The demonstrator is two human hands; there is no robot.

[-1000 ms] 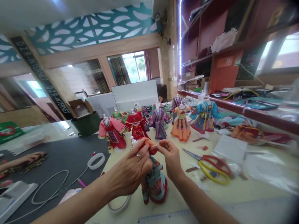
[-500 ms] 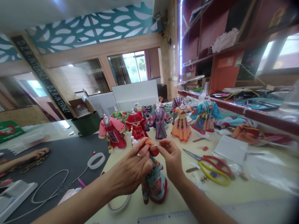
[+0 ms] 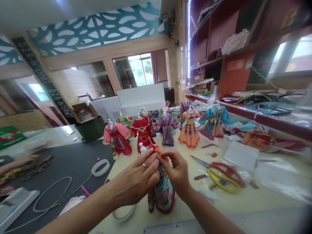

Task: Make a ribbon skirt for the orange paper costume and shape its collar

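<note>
Since the earlier frame our right hand (image 3: 177,170) has come in against our left hand (image 3: 138,180), and another person's hand (image 3: 29,159) on the left has drawn back. Both ours pinch one orange cloth (image 3: 158,149) above one near blue dress (image 3: 165,195); we count five dresses (image 3: 141,130) in the row beyond, one pair of scissors (image 3: 208,166) right.

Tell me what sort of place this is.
Probably a garment or craft workroom: a row of miniature robes stands on the table, with scissors and loose fabric off to the right.
</note>
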